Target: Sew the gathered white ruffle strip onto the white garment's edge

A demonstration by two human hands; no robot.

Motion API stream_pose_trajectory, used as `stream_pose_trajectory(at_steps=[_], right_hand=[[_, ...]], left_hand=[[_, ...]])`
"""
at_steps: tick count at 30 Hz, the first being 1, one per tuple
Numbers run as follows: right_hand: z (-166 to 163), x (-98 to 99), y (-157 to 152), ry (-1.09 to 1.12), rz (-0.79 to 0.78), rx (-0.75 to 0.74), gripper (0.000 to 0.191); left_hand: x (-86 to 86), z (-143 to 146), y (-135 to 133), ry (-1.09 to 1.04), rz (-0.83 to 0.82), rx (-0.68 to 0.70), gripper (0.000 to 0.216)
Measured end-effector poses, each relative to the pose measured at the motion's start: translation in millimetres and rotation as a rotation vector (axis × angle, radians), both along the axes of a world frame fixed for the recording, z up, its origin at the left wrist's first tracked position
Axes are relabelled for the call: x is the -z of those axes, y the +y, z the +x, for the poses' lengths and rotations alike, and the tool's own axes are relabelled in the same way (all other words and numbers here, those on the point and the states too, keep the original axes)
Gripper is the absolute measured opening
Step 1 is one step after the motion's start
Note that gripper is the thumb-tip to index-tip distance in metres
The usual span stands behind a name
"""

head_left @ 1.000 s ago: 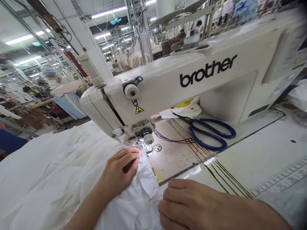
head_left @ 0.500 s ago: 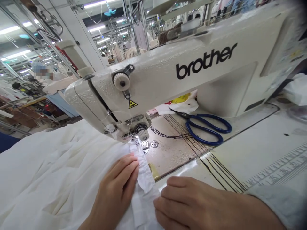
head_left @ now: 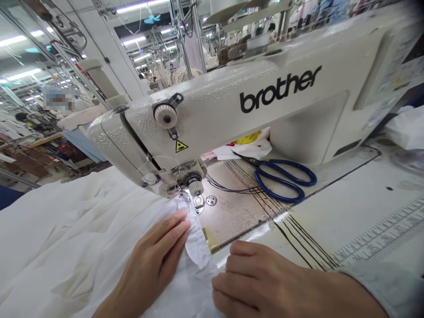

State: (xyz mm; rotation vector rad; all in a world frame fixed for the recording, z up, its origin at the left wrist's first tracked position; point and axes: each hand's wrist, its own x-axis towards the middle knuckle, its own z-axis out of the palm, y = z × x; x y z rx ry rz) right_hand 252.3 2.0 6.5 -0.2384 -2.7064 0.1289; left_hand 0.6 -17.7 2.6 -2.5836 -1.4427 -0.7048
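White fabric (head_left: 76,238) spreads over the left side and runs up to the needle area of a sewing machine (head_left: 215,110). Along its right edge lies a narrow gathered white strip (head_left: 198,243), its top end by the presser foot (head_left: 184,198). My left hand (head_left: 155,256) rests flat on the fabric, fingers stretched toward the presser foot and fingertips on the strip. Lower right, my right hand (head_left: 261,278) is closed, its curled fingers pinching the fabric's edge near the strip's lower end. The thumb of that hand is hidden.
Blue-handled scissors (head_left: 285,179) lie on the machine bed under the arm. White cloth with a yellow piece (head_left: 249,138) sits behind them. A ruler scale (head_left: 380,238) marks the table at right. Another person (head_left: 59,99) is in the left background.
My left wrist has swung a little left while its fingertips stay by the strip. The fabric between my hands has shifted, hiding the folded band seen there earlier. My right hand barely moved.
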Motion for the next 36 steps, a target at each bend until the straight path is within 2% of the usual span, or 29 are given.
stream_pose_trajectory(at_steps=[6, 8, 11, 17, 23, 28, 31, 33, 36], right_hand=[[5, -4.9, 7, 0.007, -0.068, -0.099, 0.005], [4, -7.2, 10, 0.004, -0.079, -0.110, 0.007], [-2, -8.3, 15, 0.002, -0.081, -0.066, 0.017], [-12, -6.9, 20, -0.021, -0.079, -0.058, 0.020], [-15, -5.2, 28, -0.040, -0.081, -0.065, 0.013], [-17, -5.7, 29, -0.050, -0.072, -0.053, 0.013], [-17, -4.9, 27, -0.052, -0.083, -0.058, 0.014], [-17, -4.2, 28, -0.047, -0.078, -0.054, 0.015], [-21, -2.7, 33, -0.034, -0.052, -0.035, 0.016]], left_hand=[[-1.2, -3, 0, 0.008, -0.023, 0.051, 0.032], [-2.0, -3, 2, 0.023, -0.027, 0.051, 0.032], [-3.5, -4, 8, 0.033, -0.017, 0.053, 0.031], [-1.3, -10, 21, 0.011, -0.029, 0.045, 0.030], [-0.1, -11, 33, -0.011, 0.003, 0.045, 0.026], [-3.7, -9, 34, -0.026, 0.113, 0.108, 0.028], [-4.6, -8, 32, -0.042, 0.054, 0.145, 0.027], [-3.7, -9, 34, -0.062, 0.002, 0.136, 0.026], [-0.4, -14, 42, -0.043, 0.008, 0.104, 0.025]])
